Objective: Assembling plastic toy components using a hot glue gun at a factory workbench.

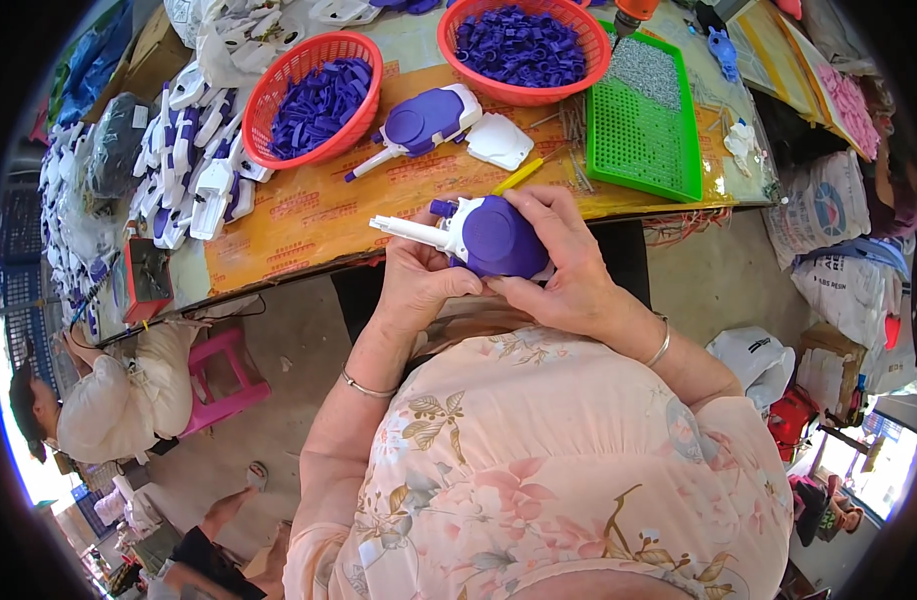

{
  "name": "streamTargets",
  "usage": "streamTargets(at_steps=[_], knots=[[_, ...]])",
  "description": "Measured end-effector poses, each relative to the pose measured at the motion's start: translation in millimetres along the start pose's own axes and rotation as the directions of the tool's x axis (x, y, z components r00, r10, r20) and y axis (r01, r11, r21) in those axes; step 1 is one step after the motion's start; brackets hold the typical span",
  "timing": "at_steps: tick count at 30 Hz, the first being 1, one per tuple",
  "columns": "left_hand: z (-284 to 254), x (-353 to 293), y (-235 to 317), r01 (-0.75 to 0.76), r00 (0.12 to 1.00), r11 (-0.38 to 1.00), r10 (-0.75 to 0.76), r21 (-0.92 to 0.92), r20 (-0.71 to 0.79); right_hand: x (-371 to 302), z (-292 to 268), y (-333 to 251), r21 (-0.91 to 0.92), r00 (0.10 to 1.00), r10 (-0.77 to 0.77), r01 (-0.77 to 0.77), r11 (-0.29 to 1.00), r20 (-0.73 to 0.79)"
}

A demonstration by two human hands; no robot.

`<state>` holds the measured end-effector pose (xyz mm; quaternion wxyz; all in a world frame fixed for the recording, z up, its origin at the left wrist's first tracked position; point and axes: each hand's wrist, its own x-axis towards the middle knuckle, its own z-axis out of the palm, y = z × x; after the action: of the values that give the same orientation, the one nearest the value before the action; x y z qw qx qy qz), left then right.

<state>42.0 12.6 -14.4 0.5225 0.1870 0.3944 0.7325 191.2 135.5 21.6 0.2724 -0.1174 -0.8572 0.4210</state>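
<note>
Left hand [415, 283]: its grip is closed and holding the left side of the purple-and-white piece [499, 238], the thumb pressing from below.
Right hand [570, 262]: its grip is also closed, holding the piece by its right side; fingers are curling over the top, and the thumb is lying near the other thumb.
Held piece: it is sitting between both hands at the middle of the table's [278, 235] near edge, its white stem [408, 233] pointing left.
Just beyond the hands: a second purple-and-white unit [423, 122] is lying beside a white shell [499, 141], while a yellow tool [518, 176] is resting by the near edge.
Toward the far edge: two red baskets are standing there, the left one [308, 160] holding purple strips [323, 105], the right one [523, 97] small purple parts [523, 48].
Right end: a green tray [628, 140] is carrying small metal pieces [646, 70].
Left end: white and purple parts [193, 150] are piling up.
</note>
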Motion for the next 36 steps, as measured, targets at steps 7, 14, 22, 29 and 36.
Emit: streamTargets(at_steps=[7,14,22,29,36], knots=[[3.3,-0.1,1.0,-0.016,1.000,1.000,0.016,-0.012,0.009,0.3,-3.1,-4.2,-0.059,0.999,0.000,0.003,0.998,0.050],[3.1,0.6,3.5,-0.018,0.999,1.000,0.017,0.022,0.039,-0.2,-2.6,-8.3,-0.075,0.999,-0.005,0.008,0.997,0.050],[1.9,-0.1,4.7,0.009,0.998,1.000,-0.009,0.013,0.066,-1.5,-3.0,-15.6,-0.085,0.998,0.039,-0.035,0.996,0.045],[1.6,-0.4,5.9,0.033,0.997,0.999,-0.035,0.036,0.063,-1.0,-3.1,-20.6,-0.096,0.997,0.069,-0.064,0.993,0.047],[0.7,-1.9,5.3,0.014,0.997,0.998,-0.018,0.056,0.072,-3.0,-1.6,-22.3,-0.166,0.994,0.089,-0.077,0.983,0.068]])
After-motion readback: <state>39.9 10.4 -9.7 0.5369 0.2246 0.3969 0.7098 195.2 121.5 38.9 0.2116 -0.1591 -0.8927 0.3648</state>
